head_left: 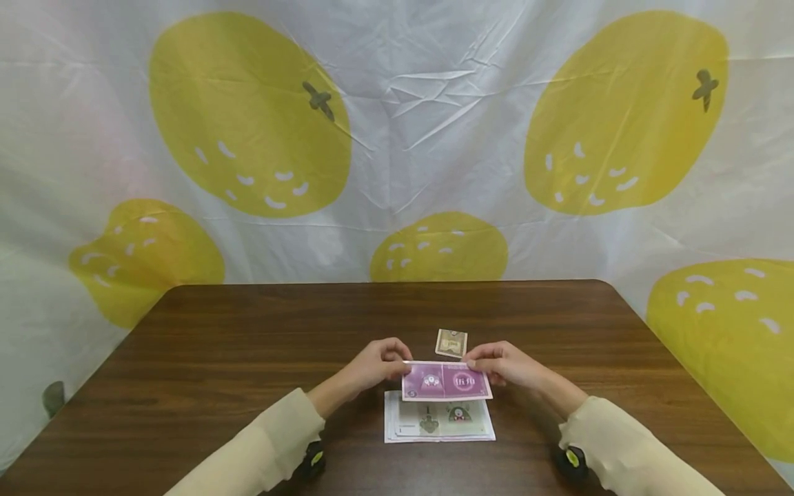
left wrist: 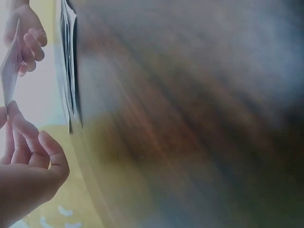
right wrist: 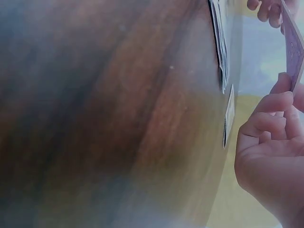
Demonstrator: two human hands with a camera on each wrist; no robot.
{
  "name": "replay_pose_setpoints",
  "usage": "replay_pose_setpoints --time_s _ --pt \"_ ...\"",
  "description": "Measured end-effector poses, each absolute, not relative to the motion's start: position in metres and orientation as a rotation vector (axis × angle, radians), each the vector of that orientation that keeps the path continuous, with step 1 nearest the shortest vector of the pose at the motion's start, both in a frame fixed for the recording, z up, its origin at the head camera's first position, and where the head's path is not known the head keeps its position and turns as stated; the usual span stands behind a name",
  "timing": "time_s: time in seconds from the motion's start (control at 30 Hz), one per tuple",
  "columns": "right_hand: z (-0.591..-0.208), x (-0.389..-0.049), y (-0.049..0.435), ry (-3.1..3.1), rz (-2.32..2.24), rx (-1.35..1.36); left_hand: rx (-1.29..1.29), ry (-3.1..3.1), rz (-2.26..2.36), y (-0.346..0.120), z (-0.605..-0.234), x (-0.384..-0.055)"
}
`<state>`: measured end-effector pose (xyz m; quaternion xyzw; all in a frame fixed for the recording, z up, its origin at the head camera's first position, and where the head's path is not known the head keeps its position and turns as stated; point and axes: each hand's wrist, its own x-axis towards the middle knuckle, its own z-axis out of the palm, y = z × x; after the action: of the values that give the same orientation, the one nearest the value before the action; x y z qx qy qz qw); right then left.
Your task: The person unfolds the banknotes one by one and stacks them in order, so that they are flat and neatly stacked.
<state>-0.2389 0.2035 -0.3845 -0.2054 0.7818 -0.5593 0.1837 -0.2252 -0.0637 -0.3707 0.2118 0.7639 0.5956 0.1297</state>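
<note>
A purple paper note (head_left: 446,382), printed with a cartoon figure and characters like play money, is stretched between both hands. My left hand (head_left: 378,362) pinches its upper left corner between thumb and fingers; my right hand (head_left: 504,363) pinches the upper right corner. In the right wrist view the note (right wrist: 294,54) is raised off the table and seen nearly edge-on. Just below it lies a small stack of pale paper notes (head_left: 442,424), the top one printed in green, its upper part covered by the purple note. Beyond the right fingertips sits a small brownish note (head_left: 451,342).
The dark wooden table (head_left: 248,344) has rounded far corners. Behind its far edge hangs a white cloth (head_left: 434,138) with large yellow fruit prints. A dark device with a yellow-green mark (head_left: 573,458) is worn under each sleeve cuff.
</note>
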Motion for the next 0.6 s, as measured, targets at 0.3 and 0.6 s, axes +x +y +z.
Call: replay_pose_setpoints --time_s 0.3,0.6 --pt "-0.389 -0.233 0.204 2.190 -1.557 -0.594 0.656 2.185 1.635 -0.065 -0.391 -0.234" --pt "-0.392 -0.231 0.204 2.174 -1.521 -0.643 0.736 2.147 1.565 -0.067 -0.394 -0.233"
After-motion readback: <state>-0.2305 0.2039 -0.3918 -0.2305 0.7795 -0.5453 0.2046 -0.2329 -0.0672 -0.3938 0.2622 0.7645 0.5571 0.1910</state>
